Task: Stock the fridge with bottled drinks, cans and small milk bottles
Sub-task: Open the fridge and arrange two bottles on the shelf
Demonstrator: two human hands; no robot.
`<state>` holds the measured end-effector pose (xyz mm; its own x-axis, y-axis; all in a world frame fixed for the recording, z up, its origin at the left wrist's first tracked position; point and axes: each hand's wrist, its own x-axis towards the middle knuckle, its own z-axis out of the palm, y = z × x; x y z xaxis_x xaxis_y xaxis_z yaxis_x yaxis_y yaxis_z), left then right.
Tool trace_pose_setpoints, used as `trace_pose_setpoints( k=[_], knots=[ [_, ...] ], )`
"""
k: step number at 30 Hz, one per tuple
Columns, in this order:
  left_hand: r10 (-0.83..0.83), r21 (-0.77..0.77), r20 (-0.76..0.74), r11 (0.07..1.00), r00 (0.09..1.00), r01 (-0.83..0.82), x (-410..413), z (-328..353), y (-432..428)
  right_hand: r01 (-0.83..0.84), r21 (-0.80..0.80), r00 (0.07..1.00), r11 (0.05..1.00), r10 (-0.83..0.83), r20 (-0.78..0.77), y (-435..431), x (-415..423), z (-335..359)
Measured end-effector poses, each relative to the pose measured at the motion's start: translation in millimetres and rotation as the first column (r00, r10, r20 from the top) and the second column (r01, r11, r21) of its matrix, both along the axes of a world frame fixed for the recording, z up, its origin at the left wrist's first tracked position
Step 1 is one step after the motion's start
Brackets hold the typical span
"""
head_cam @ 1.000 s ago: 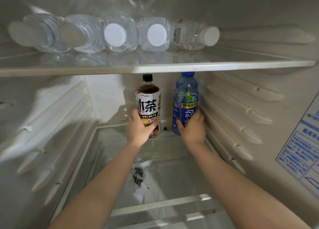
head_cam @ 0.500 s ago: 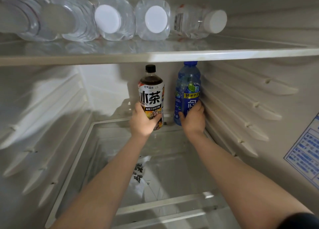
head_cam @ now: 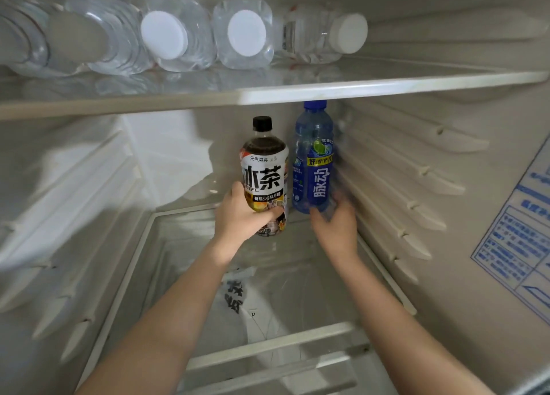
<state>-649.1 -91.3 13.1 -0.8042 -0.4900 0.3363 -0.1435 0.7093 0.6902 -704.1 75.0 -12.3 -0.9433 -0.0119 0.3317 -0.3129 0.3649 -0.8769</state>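
Observation:
My left hand (head_cam: 241, 219) grips the lower part of an iced tea bottle (head_cam: 265, 171) with a black cap and a white label, holding it upright near the back of the lower glass shelf (head_cam: 166, 263). Just to its right a blue drink bottle (head_cam: 314, 162) stands in the back right corner. My right hand (head_cam: 334, 228) is blurred at that bottle's base, its fingers loose beside it and the label uncovered.
On the upper glass shelf (head_cam: 297, 92) several clear water bottles (head_cam: 244, 34) lie on their sides, white caps facing me. Ribbed shelf rails (head_cam: 416, 186) line both side walls. A blue-printed sticker (head_cam: 518, 246) is on the right wall. A drawer shows beneath the lower shelf.
My right hand has slid down off the blue bottle's label to its base, leaving the bottle standing. My left hand has moved the tea bottle closer to the blue one.

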Motion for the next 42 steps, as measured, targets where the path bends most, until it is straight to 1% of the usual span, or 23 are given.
trace_pose_setpoints(
  k=[3,6,12,20,23,25,27,28,30,38,42],
  knots=[
    [-0.118,-0.018,0.112,0.993,0.987,0.12,5,6,12,0.037,-0.005,0.999,0.999,-0.037,0.024,30,29,-13],
    [-0.18,-0.054,0.146,0.98,0.973,0.19,5,7,30,0.008,-0.035,1.0,0.999,-0.008,-0.001,55,54,-20],
    [-0.118,-0.105,0.05,0.987,0.992,0.123,-4,-3,72,0.011,0.042,0.995,0.999,-0.007,-0.102,84,82,-22],
    [-0.18,0.006,-0.078,0.983,0.981,0.181,-26,-13,99,-0.022,0.085,0.992,0.996,0.032,-0.12,96,91,-30],
    [-0.165,0.003,-0.083,0.986,0.983,0.166,-31,-14,104,-0.028,0.107,0.992,0.994,0.041,-0.12,96,89,-28],
    [-0.192,0.064,-0.085,0.978,0.978,0.198,-34,-15,102,-0.028,0.111,0.992,0.993,0.041,-0.116,97,89,-28],
    [-0.256,0.15,-0.098,0.951,0.962,0.269,-35,-16,97,-0.029,0.109,0.992,0.994,0.042,-0.117,97,89,-28],
    [-0.285,0.166,-0.104,0.94,0.953,0.3,-34,-17,94,-0.029,0.109,0.993,0.994,0.041,-0.114,96,89,-28],
    [-0.319,0.152,-0.112,0.93,0.941,0.334,-34,-20,91,-0.025,0.119,0.994,0.993,0.038,-0.106,95,89,-28],
    [-0.318,0.121,-0.136,0.935,0.938,0.334,-34,-24,90,-0.036,0.16,0.994,0.986,0.051,-0.092,98,91,-27],
    [-0.327,0.163,-0.13,0.924,0.936,0.346,-33,-23,93,-0.036,0.219,0.995,0.975,0.056,-0.085,99,94,-24]
  ],
)
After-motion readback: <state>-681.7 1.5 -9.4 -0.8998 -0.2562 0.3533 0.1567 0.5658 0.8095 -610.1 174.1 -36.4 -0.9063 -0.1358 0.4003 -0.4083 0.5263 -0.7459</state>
